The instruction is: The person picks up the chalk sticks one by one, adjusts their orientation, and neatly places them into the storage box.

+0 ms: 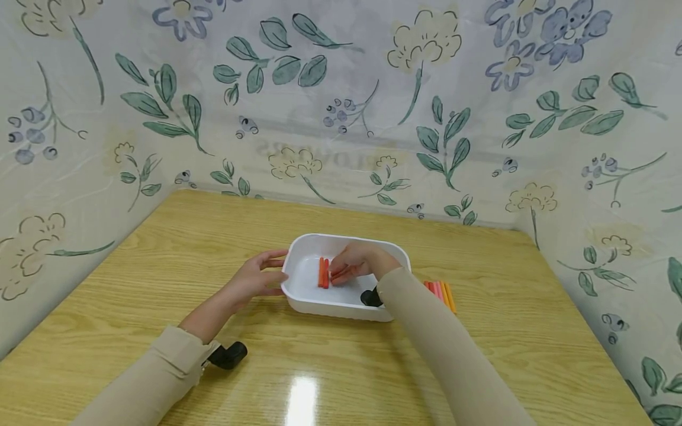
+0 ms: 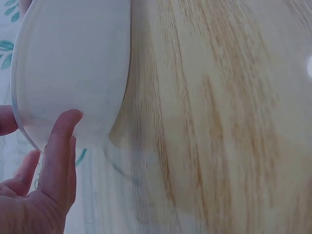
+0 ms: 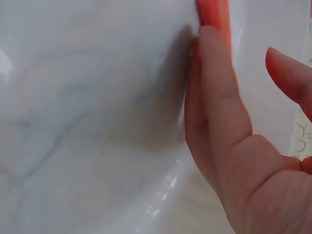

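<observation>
A white plastic tub (image 1: pixel 325 306) with rounded corners stands on the table. My left hand (image 1: pixel 257 276) touches the tub's left end from outside, its fingers spread and fairly straight along the rim and outer wall. Inside the tub, two slim sticks, one orange (image 1: pixel 321 272) and one red (image 1: pixel 326 274), lie side by side. My right hand (image 1: pixel 358 263) reaches down into the tub just right of them, over another red stick (image 1: pixel 337 274). In the right wrist view, straight fingers rest with their tips against the red and orange sticks (image 3: pixel 214 14), the thumb standing apart.
Right of the tub, a row of pink, red, orange and yellow sticks (image 1: pixel 441 294) lies on the wooden table (image 1: pixel 240 225), partly behind the right forearm. A floral-patterned sheet (image 1: pixel 341 118) rises along the table's back and sides. Black devices (image 1: pixel 228 355) sit at both wrists.
</observation>
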The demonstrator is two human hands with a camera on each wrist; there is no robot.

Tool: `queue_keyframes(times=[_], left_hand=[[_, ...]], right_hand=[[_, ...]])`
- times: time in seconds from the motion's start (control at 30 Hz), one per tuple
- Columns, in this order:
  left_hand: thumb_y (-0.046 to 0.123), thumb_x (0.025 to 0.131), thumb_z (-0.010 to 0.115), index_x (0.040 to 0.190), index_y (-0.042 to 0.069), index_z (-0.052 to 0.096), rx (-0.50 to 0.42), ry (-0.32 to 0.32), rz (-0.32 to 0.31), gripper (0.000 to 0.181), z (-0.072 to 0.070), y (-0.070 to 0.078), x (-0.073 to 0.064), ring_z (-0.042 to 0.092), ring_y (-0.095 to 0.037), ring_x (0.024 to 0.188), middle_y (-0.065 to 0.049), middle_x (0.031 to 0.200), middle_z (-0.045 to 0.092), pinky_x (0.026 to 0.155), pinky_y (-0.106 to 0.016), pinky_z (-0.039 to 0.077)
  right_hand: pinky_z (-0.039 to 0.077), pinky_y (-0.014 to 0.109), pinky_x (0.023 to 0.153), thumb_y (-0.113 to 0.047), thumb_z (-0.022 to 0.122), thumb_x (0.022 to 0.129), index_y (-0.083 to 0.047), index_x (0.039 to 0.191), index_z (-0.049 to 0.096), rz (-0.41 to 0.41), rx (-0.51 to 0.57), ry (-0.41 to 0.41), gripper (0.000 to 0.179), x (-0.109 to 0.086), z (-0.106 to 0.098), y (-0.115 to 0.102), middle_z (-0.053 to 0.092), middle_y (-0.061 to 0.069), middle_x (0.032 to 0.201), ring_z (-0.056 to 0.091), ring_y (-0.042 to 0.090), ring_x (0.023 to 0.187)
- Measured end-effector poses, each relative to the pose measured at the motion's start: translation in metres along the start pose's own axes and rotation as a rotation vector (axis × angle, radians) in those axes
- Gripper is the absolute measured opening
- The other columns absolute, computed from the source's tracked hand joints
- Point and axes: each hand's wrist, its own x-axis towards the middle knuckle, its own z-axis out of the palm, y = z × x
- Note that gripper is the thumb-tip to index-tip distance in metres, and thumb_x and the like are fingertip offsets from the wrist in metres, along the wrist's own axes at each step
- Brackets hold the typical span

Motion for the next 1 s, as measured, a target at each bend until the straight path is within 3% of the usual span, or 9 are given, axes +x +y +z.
queue_keyframes(times=[0.27,0.5,0.7,0.87,1.0], left_hand=[[0.000,0.089,0.054,0.144,0.000,0.027,0.015,0.002,0.002,0.062,0.001,0.000,0.002,0.046,-0.043,0.116,-0.028,0.139,0.031,0.080,-0.042,0.054],[-0.001,0.088,0.054,0.143,-0.001,0.027,0.010,0.014,0.001,0.062,0.002,-0.001,0.002,0.047,-0.042,0.114,-0.028,0.138,0.031,0.079,-0.041,0.055],[-0.001,0.088,0.055,0.144,-0.001,0.026,0.013,0.018,-0.006,0.062,0.003,0.000,0.003,0.047,-0.042,0.114,-0.028,0.139,0.031,0.079,-0.041,0.055],[0.000,0.088,0.055,0.144,-0.001,0.025,0.015,0.016,-0.007,0.063,0.002,0.000,0.002,0.046,-0.043,0.116,-0.028,0.139,0.030,0.080,-0.042,0.054],[0.000,0.088,0.055,0.144,-0.001,0.025,0.011,0.014,-0.002,0.063,0.002,-0.002,0.003,0.046,-0.043,0.116,-0.028,0.139,0.030,0.080,-0.042,0.054]], right_hand=[[0.054,0.035,0.082,0.001,0.059,0.089,0.005,0.122,0.052,-0.061,0.006,0.037,0.034,-0.010,-0.015,-0.006,0.058,0.015,0.094,0.058,0.025,0.083],[0.052,0.037,0.086,0.002,0.054,0.091,0.008,0.130,0.047,-0.151,0.056,0.011,0.040,-0.028,-0.027,-0.010,0.056,0.022,0.112,0.059,0.024,0.084],[0.050,0.038,0.090,0.000,0.053,0.092,0.007,0.133,0.043,-0.205,0.089,0.037,0.042,-0.045,-0.040,-0.011,0.047,0.027,0.129,0.060,0.028,0.093],[0.050,0.038,0.090,-0.001,0.054,0.091,0.005,0.130,0.046,-0.241,0.128,0.084,0.040,-0.055,-0.050,-0.007,0.046,0.028,0.130,0.053,0.037,0.111],[0.051,0.036,0.087,-0.002,0.054,0.091,0.005,0.129,0.047,-0.266,0.148,0.111,0.039,-0.062,-0.060,-0.002,0.046,0.028,0.129,0.048,0.040,0.116]])
